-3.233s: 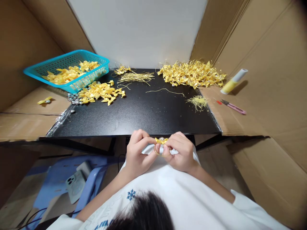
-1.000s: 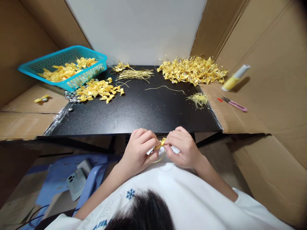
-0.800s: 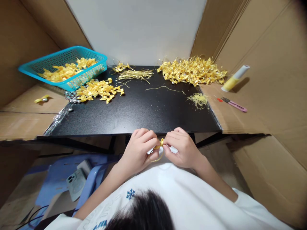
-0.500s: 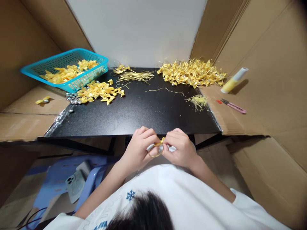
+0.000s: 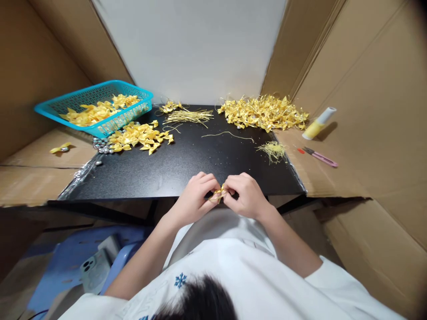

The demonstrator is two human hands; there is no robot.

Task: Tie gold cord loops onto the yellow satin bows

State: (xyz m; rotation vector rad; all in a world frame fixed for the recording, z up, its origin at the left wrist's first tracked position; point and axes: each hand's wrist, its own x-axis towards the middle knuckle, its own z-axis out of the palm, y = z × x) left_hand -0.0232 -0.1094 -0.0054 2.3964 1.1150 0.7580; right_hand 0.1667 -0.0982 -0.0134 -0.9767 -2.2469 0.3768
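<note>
The left hand (image 5: 198, 195) and right hand (image 5: 245, 193) had moved forward since half a second earlier, their knuckles now overlapping the table's near edge in view, a small yellow bow (image 5: 219, 192) between them.
Both hands were grasping the bow, thumbs and fingers pinched at either end, fingertips nearly meeting; fine gold cord (image 5: 215, 198) showed beneath, partly hidden by the fingers. Ahead of the hands lay the black table (image 5: 187, 173), with a single thread (image 5: 230, 134) and, farther off, gold strands (image 5: 190, 116). Ahead and left were loose bows (image 5: 140, 137) and a blue basket (image 5: 110, 127); ahead and right, a beaded heap (image 5: 263, 112), thread clippings (image 5: 272, 152) and pink-handled snips (image 5: 323, 158).
</note>
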